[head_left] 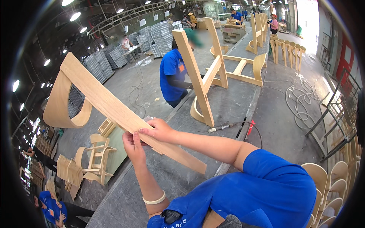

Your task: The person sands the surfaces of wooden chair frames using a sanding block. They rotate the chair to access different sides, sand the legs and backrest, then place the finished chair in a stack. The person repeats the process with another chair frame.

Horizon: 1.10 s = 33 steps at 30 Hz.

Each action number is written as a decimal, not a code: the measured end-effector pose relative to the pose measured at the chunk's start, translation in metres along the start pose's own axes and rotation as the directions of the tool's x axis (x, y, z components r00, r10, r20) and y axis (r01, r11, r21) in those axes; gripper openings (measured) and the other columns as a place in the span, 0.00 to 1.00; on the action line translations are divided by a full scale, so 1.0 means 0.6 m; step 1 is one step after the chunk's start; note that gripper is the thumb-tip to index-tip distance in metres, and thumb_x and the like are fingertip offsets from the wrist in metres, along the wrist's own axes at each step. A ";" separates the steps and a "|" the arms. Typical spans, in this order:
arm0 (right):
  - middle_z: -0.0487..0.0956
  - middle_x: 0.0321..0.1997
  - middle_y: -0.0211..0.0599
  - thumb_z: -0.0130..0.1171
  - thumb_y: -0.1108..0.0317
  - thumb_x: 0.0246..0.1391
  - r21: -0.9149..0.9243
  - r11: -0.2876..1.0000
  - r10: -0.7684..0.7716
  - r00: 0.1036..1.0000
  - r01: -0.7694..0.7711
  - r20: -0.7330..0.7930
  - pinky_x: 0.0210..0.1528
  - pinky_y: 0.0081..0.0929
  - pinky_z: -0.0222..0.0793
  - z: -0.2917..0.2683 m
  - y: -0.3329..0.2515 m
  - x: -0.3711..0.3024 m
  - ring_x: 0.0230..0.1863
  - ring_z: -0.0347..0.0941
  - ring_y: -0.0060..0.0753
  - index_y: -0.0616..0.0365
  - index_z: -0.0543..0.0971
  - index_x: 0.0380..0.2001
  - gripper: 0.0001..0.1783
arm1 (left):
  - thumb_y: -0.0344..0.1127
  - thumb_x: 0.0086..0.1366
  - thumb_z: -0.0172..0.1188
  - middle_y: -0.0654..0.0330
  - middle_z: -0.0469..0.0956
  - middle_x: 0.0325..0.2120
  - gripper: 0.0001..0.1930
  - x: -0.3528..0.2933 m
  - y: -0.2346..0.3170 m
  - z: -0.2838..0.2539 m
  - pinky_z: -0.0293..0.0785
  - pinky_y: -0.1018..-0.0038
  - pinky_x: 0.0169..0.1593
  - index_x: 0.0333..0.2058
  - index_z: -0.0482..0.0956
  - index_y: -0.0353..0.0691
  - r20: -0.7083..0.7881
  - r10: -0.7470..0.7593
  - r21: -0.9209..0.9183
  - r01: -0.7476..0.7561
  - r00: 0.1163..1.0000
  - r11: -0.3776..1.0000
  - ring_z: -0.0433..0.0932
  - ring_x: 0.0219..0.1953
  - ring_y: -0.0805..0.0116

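Note:
Across the left half of the head view slants a pale wooden chair-frame piece (pixel 110 104), a long flat leg with a bent-wood loop at its upper left end. My left hand (pixel 135 148) grips the leg's near edge from below, thumb on top. Just beyond it, my right hand (pixel 161 130) is closed over the leg with its thumb on the upper face; its other fingers are mostly hidden. A small greyish edge shows behind that hand, too little to name. The piece is held over a long dark workbench (pixel 159 190).
Upright chair frames (pixel 197 81) stand along the bench, with an air-tool hose (pixel 224 127) nearby. A co-worker in blue (pixel 173 76) stands across it. Finished-looking chair frames (pixel 97 157) sit lower left; curved wooden parts (pixel 336 178) are stacked at right. Loose hose (pixel 302 98) coils on the floor.

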State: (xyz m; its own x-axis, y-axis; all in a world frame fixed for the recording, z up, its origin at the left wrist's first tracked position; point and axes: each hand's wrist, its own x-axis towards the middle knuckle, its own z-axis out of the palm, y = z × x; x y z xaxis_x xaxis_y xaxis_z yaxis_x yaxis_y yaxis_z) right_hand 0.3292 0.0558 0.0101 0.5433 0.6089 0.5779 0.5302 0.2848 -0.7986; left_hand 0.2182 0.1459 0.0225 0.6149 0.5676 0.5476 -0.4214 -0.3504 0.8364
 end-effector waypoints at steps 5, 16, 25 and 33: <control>0.78 0.29 0.42 0.57 0.50 0.52 0.009 0.990 0.143 0.986 -0.144 0.090 0.38 0.30 0.66 -0.016 -0.004 -0.018 0.34 0.71 0.31 0.64 0.80 0.32 0.23 | 0.39 0.64 0.54 0.57 0.73 0.35 0.16 0.000 -0.004 -0.011 0.72 0.78 0.33 0.43 0.67 0.33 0.132 0.090 0.023 -0.094 0.987 0.995 0.73 0.32 0.74; 0.78 0.37 0.42 0.53 0.52 0.54 -0.023 0.999 0.025 0.999 -0.025 0.032 0.51 0.37 0.58 -0.067 0.007 -0.140 0.44 0.65 0.40 0.60 0.79 0.36 0.20 | 0.45 0.69 0.44 0.63 0.70 0.23 0.17 0.092 -0.165 -0.229 0.61 0.81 0.27 0.32 0.73 0.38 -0.490 -0.048 -0.063 0.019 0.871 0.998 0.62 0.22 0.76; 0.75 0.43 0.44 0.48 0.47 0.56 -0.057 0.998 -0.008 0.995 0.003 -0.098 0.55 0.39 0.56 -0.111 0.064 -0.224 0.49 0.64 0.43 0.60 0.75 0.41 0.25 | 0.48 0.68 0.43 0.49 0.53 0.63 0.34 0.302 -0.408 -0.298 0.50 0.64 0.64 0.63 0.46 0.33 -0.300 -0.182 0.379 0.292 0.936 0.878 0.55 0.63 0.56; 0.68 0.54 0.47 0.42 0.38 0.56 0.011 0.996 0.089 0.996 -0.088 -0.024 0.58 0.36 0.54 -0.125 0.056 -0.246 0.54 0.62 0.41 0.66 0.72 0.47 0.37 | 0.46 0.69 0.39 0.47 0.61 0.59 0.29 0.295 -0.427 -0.190 0.56 0.67 0.61 0.61 0.52 0.33 -0.278 0.065 0.400 0.055 0.958 0.915 0.61 0.60 0.55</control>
State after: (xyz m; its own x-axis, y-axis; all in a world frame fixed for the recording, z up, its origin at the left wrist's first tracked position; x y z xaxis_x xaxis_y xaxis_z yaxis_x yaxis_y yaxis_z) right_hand 0.3156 -0.0800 -0.0893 0.6037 0.6138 0.5088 0.4726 0.2384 -0.8484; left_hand 0.3587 0.4209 -0.0975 0.3767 0.7285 0.5722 -0.0852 -0.5878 0.8045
